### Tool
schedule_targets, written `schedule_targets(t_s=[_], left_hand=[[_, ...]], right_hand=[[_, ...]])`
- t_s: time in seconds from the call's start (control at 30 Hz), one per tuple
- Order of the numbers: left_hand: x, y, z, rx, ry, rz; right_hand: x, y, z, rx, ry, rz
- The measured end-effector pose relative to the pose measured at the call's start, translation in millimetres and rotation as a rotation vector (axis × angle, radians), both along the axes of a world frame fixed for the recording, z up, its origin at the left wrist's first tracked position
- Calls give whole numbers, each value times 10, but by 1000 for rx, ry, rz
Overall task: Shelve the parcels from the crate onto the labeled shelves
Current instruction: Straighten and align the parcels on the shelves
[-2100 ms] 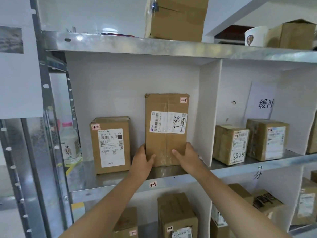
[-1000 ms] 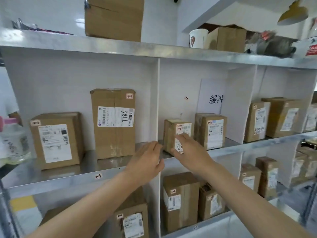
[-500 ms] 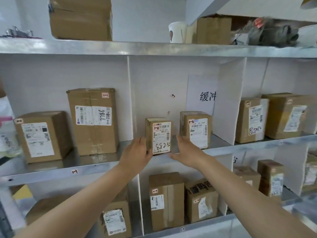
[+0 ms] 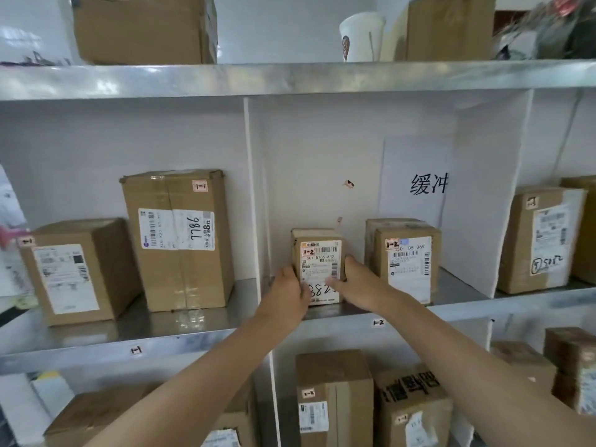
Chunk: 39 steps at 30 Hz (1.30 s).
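your left hand and right hand grasp small parcel at both side edges, fingers curled round it, thumbs on label. parcel upright near front lip of 1-2 shelf. open gap toward white divider; second parcel just beside, right.

A metal shelf unit fills the frame, its silver boards dull and softly reflective. White divider panels split the middle level into bays in front of a white wall. A paper sheet with handwritten characters hangs right of centre. Pale glare brightens the upper left.
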<state>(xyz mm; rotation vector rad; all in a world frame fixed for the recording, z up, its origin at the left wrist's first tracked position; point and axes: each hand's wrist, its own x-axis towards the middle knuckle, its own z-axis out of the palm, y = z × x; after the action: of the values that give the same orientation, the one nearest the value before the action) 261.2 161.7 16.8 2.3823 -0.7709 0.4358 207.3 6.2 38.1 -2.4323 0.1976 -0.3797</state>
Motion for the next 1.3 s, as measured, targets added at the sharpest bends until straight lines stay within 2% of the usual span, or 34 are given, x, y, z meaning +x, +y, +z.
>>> schedule_targets(t_s=[0.2,0.37,0.47,0.63,0.73,0.9,1.03,1.17,1.3], left_hand=[[259,-270,-50,-157,72,41],[322,-299,-128,-178,49,22],[309,-299,-136,-177,74,24],[124,-321,-82,-150,44,150],[-39,-328,-51,-165,36,205],[-416,-396,-16,-158,-81,218],[-722,-571,131,-152,-215,247],[-924,-789,196,-99,-269,207],[-1001,-1020,281,-242,-235,170]], right_hand=[[331,8,-84,29,-32,-66],[435,-5,-236,42,-66,-104],[459,-47,-272,87,-42,-77],[340,-69,-240,135,0,-4],[89,-45,-184,91,32,70],[-426,-90,-25,-164,-125,185],[-763,-261,161,-142,-233,308],[-1023,-429,347,-138,-345,311],[-1184,-670,460,-204,-435,242]])
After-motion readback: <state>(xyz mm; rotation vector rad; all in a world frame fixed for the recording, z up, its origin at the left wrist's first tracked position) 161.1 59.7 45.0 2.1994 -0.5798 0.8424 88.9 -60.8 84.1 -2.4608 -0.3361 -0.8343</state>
